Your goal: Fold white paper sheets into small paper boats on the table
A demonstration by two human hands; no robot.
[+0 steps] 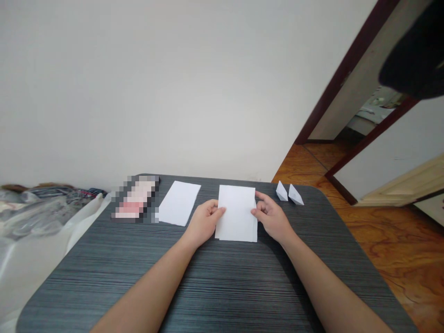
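Observation:
A white sheet of paper (237, 217) is between my hands over the middle of the table; offset edges at its bottom and right show a second layer. My left hand (205, 221) pinches its left edge, thumb on top and fingers curled at the side. At the right edge, my right hand (272, 216) grips with the thumb on top, its index finger stretched along the side. Two small folded paper pieces (281, 191) with pointed tops stand beyond my right hand. To the left lies a stack of white paper (179, 202).
The dark, wood-grained table (222, 286) stands against a white wall (156, 92). A pixelated flat item (137, 199) lies at its back left. Plastic-wrapped things (52, 212) are heaped left of the table. A doorway and wooden floor (378, 249) are on the right.

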